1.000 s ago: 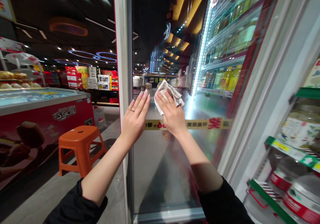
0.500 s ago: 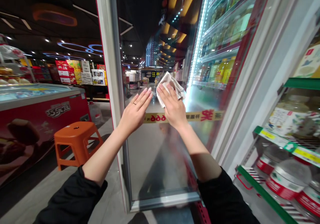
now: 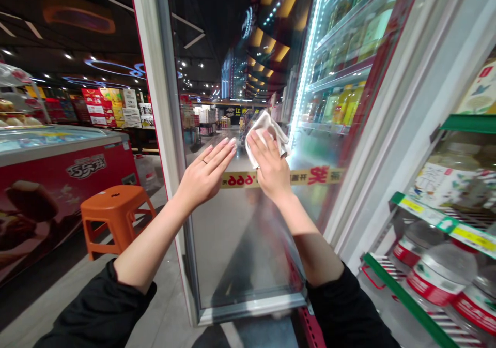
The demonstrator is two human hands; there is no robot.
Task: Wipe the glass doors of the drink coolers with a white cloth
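A glass door (image 3: pixel 240 244) with a pale metal frame stands open in front of me. My right hand (image 3: pixel 271 164) lies against the pane with fingers stretched over a crumpled white cloth (image 3: pixel 258 154), holding it to the glass. To its left, my left hand (image 3: pixel 207 172) is flat with fingers straight and together, a dark ring on one of them. It holds nothing and is at the pane; whether its palm touches the glass is hidden. A yellow sticker strip (image 3: pixel 248 179) with red characters crosses the door just below both hands, partly covered by the right one.
Left of the door stand an orange stool (image 3: pixel 116 216) and a red chest freezer (image 3: pixel 93 182). To the right, a shelf rack with green edges (image 3: pixel 411 296) carries large clear jars (image 3: pixel 444 275). Lit shelves of bottles (image 3: pixel 349 102) show through or in the glass.
My right hand and the cloth have shifted slightly rightward across the pane. The left hand stays flat in much the same place. The view has turned a little, moving the door frame left.
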